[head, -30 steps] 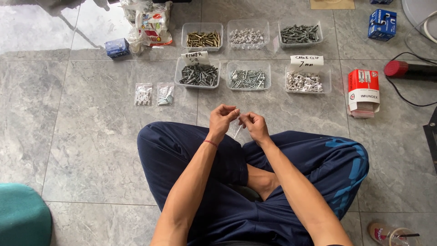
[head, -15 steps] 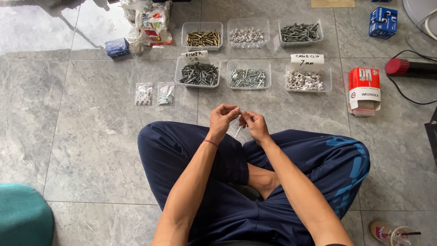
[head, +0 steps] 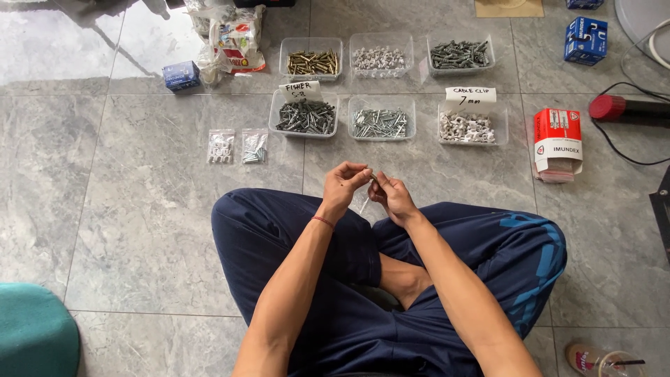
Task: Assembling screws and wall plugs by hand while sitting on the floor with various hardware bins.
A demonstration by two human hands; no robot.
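I sit cross-legged on a grey tiled floor in dark blue trousers. My left hand (head: 347, 183) and my right hand (head: 391, 195) meet above my knees, both pinching a small clear plastic bag (head: 368, 197) that hangs between the fingertips. What is inside the bag is too small to tell. On the floor ahead stand several clear trays of hardware: dark screws (head: 306, 116), silver screws (head: 380, 123), white clips (head: 466, 127), brass screws (head: 312, 62), white clips (head: 381, 57) and grey plugs (head: 459, 53).
Two filled small bags (head: 221, 146) (head: 254, 146) lie left of the trays. A red and white box (head: 556, 143) sits at right, blue boxes (head: 585, 38) (head: 181, 75) farther back, a black cable and red-tipped tool (head: 614, 108) at right, a teal cushion (head: 31, 335) at bottom left.
My hands have stayed together over my knees, with only small finger movements on the little bag. Nothing else has moved.
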